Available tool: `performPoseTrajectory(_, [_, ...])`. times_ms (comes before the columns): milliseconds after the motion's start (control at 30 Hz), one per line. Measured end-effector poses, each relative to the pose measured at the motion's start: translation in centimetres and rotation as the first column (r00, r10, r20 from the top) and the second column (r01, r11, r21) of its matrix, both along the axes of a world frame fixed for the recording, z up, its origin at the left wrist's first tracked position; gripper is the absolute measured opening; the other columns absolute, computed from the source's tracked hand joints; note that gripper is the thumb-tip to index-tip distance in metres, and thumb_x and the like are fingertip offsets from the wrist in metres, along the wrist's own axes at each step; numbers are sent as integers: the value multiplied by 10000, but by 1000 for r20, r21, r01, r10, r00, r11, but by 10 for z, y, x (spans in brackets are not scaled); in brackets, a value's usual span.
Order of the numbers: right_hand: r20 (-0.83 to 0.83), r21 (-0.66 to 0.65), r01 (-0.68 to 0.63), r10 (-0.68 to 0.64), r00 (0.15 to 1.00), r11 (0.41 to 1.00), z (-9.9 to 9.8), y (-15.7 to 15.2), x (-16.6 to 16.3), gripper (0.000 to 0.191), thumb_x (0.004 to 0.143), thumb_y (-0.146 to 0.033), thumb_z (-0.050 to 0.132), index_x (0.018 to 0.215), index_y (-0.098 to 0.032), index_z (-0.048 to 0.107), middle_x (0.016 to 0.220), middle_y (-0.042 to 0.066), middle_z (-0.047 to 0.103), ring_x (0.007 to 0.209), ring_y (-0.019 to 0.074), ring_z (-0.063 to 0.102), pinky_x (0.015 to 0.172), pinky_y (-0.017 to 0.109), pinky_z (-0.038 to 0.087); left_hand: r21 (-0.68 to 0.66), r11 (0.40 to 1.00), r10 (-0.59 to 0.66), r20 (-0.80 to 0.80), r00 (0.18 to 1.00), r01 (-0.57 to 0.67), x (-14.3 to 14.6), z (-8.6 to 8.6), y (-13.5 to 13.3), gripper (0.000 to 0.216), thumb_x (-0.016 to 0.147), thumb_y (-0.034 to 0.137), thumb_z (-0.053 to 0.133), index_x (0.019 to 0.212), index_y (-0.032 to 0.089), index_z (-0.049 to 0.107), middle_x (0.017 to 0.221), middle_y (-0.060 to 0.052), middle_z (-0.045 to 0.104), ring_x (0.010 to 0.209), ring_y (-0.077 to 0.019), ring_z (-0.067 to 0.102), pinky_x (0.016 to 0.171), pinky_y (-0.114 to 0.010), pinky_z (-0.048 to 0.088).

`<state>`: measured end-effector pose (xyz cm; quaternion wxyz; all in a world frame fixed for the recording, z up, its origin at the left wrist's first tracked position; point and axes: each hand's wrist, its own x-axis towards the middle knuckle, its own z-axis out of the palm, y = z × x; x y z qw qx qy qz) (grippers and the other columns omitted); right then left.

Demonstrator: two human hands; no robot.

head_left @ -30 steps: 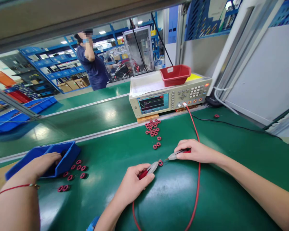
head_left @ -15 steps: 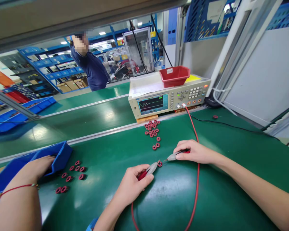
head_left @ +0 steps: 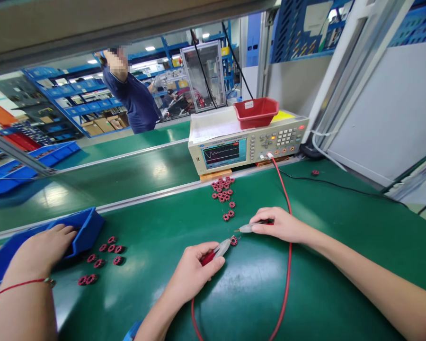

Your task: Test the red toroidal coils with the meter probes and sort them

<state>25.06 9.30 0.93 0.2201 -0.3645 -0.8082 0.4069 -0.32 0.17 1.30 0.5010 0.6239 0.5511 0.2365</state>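
In the head view, the left hand (head_left: 195, 267) has thumb and fingers clamped on a clip (head_left: 223, 247), its tip at a small red coil (head_left: 234, 241) over the green table (head_left: 255, 284). The right hand (head_left: 279, 226) pinches a second clip (head_left: 246, 228) just beside that coil; whether they touch, I can't tell. Beyond lies a coil cluster (head_left: 223, 189), near the tester (head_left: 259, 139). Another person's hand (head_left: 42, 244) dips into a blue bin (head_left: 90, 232), its grip unclear from here.
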Motion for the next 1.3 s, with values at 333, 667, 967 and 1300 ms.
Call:
performPoseTrajectory(333, [13,6,1,-1,1000,1000,-3,1,1,327,811,-460,554,887,-182,708,799,47,646,705,157,585,647,266,425,-18,1000,12,13,1000,-12,0,-2,1,338,810,387,562,1026,134,623,619,37,475,515,-89,405,491,-199,352])
performPoseTrajectory(667, [8,15,0,0,1000,1000,-2,1,0,329,808,-471,549,871,-190,710,796,42,651,711,162,591,654,266,430,-3,1000,13,-5,1000,-13,1,1,1,256,809,379,556,878,145,632,602,39,470,521,-92,407,506,-199,364])
performPoseTrajectory(967, [-17,-6,58,-59,998,998,-1,-2,-6,302,814,-427,547,905,-180,695,864,45,681,760,171,605,686,268,442,-7,1000,-27,-22,999,27,3,0,-2,264,806,382,556,874,139,632,626,35,479,528,-90,405,501,-194,343])
performPoseTrajectory(1300, [-8,53,13,-12,1000,999,-1,-2,-11,283,815,-436,560,906,-212,707,838,28,680,761,169,597,682,257,425,9,999,-34,-12,999,34,4,3,-2,236,802,349,552,886,148,642,616,41,475,527,-92,393,497,-194,326])
